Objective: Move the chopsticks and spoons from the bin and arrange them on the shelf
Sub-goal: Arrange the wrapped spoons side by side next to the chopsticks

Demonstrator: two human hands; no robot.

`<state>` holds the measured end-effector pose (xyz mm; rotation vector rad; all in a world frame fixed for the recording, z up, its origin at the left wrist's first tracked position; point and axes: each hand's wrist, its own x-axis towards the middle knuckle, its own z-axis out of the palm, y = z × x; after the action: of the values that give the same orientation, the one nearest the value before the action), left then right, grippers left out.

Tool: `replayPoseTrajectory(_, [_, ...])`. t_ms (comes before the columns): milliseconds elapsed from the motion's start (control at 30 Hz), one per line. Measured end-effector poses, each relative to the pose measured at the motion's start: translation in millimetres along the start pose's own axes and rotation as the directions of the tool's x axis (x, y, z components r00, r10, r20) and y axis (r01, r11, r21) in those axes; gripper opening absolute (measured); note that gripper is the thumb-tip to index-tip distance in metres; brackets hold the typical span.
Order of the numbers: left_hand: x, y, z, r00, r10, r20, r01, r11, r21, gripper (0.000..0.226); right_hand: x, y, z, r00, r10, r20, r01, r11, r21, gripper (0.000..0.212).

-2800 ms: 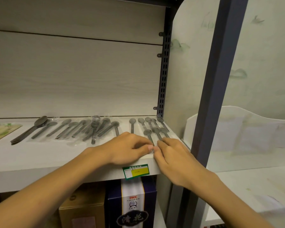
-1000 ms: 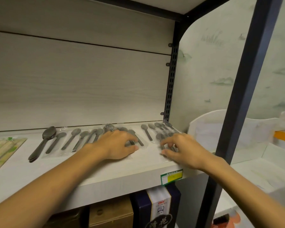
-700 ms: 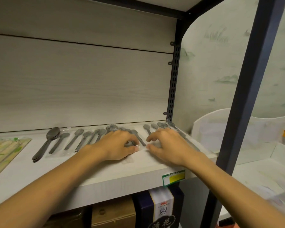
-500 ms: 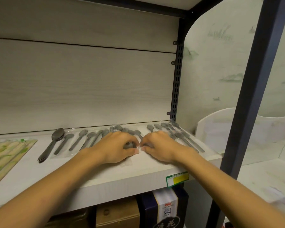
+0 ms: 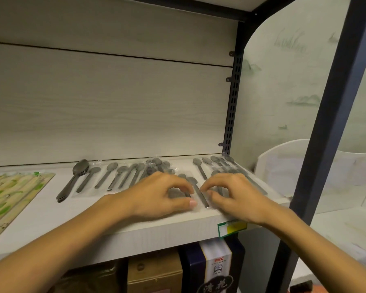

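Both hands are down on the shelf [image 5: 135, 231] — the left hand [image 5: 156, 197] curled with fingertips and thumb on a clear-wrapped spoon packet [image 5: 195, 193], the right hand [image 5: 235, 197] arched beside it, fingertips pressing the same wrap. Wrapped spoons [image 5: 118, 176] fan along the back, chopstick packs [image 5: 11, 195] lie far left; no bin in view. The danger — that slick film sits close to the front lip, so a careless nudge could slide it off, or skew the neighbouring packets.
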<state>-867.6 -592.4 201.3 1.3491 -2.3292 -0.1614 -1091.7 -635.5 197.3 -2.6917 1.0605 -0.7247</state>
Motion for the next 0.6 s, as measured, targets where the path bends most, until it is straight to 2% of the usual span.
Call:
replayPoseTrajectory(67, [-0.7, 0.6, 1.1, 1.000, -0.005, -0.010, 0.005, 0.999, 0.036, 0.035, -0.6, -0.2, 2.4, 0.998, -0.030, 0.047, 0.033, 0.998, -0.054, 0.024])
replayPoseTrajectory(167, [-0.7, 0.2, 4.3, 0.999, 0.009, 0.049, -0.012, 0.997, 0.075, 0.037, -2.8, -2.2, 8.4, 0.989, -0.053, 0.137, 0.067, 0.993, -0.099, 0.026])
replayPoseTrajectory(300, [-4.3, -1.4, 5.7, 0.997, 0.032, 0.072, -0.035, 0.998, 0.048, 0.034, -13.4, 3.1, 5.6, 0.994, -0.025, 0.105, 0.034, 0.996, -0.087, 0.035])
replayPoseTrajectory(467, [-3.5, 0.2, 9.2, 0.996, 0.052, 0.070, -0.055, 0.998, 0.040, 0.038, -21.2, 4.9, 4.6, 0.998, -0.029, 0.064, 0.033, 0.997, -0.063, 0.036])
replayPoseTrajectory(600, [4.1, 3.4, 17.4, 0.994, 0.046, 0.097, -0.050, 0.998, 0.035, 0.047, -27.5, 8.8, 7.6, 0.998, 0.055, 0.022, -0.049, 0.976, -0.210, 0.063])
